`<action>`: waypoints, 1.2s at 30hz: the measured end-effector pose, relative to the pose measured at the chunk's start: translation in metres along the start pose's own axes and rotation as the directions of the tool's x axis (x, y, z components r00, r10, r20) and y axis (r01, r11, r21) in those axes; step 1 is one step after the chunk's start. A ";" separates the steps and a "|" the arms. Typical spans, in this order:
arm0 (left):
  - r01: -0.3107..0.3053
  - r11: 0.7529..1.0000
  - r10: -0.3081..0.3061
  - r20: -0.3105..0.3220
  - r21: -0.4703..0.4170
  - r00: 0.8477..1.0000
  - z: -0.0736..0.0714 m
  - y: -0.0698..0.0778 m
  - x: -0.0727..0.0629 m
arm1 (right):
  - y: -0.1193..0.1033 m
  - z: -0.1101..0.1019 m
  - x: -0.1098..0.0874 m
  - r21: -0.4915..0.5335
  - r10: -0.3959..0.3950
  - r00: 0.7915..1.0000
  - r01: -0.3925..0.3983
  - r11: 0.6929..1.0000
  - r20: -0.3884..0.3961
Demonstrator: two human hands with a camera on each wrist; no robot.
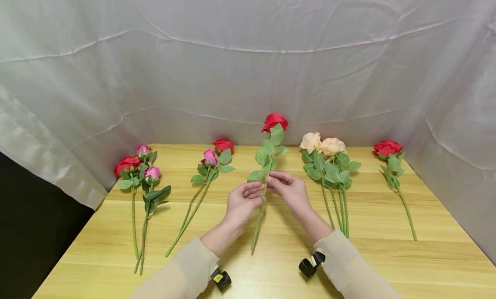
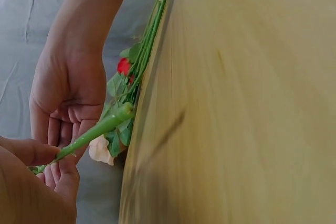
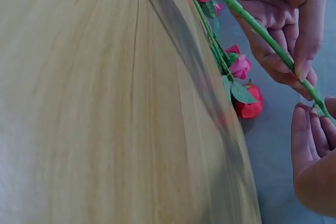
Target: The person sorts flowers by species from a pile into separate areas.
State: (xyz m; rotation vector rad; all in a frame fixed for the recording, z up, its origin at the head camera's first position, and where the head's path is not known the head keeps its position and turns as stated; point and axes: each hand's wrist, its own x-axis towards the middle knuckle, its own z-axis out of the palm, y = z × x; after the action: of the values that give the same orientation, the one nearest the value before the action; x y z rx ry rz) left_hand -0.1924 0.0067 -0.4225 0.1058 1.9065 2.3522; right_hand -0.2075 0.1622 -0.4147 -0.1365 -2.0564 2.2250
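Note:
A single red rose (image 1: 274, 122) with green leaves is held up over the middle of the table, its bloom away from the person. My left hand (image 1: 245, 201) pinches its green stem (image 3: 252, 22) between thumb and fingers, below the leaves. Slightly higher on the same stem, my right hand (image 1: 288, 190) pinches it near the lowest leaf. The stem's cut end (image 2: 125, 110) points back toward the person, clear of the wood, with a shadow beneath. In the right wrist view the right fingertips (image 3: 302, 116) are close beside the left hand's grip.
On the wooden table (image 1: 383, 264), red and pink roses (image 1: 128, 164) lie at far left. Another pink rose (image 1: 210, 157) and red rose (image 1: 223, 145) lie left of centre. Peach roses (image 1: 332, 146) lie right of centre, a red rose (image 1: 388, 148) farther right. Grey cloth (image 1: 232, 75) hangs behind.

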 end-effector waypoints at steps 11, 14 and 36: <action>0.007 1.000 -0.007 0.008 -0.011 1.000 0.003 -0.001 -0.002 | 0.000 0.001 0.003 -0.039 0.026 0.999 -0.027 0.999 -0.036; 0.011 1.000 -0.011 0.003 -0.016 1.000 0.002 -0.003 -0.001 | -0.001 0.001 0.003 -0.032 0.029 0.999 -0.031 0.999 -0.034; -0.038 0.992 0.039 -0.011 0.116 0.999 -0.031 0.003 0.022 | -0.005 -0.003 0.003 -0.035 0.052 0.998 -0.053 0.998 -0.039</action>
State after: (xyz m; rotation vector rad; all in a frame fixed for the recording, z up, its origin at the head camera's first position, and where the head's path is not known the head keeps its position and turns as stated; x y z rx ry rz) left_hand -0.2179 -0.0214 -0.4263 0.1383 2.0657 2.2702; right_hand -0.2098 0.1655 -0.4102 -0.2360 -2.0974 2.1979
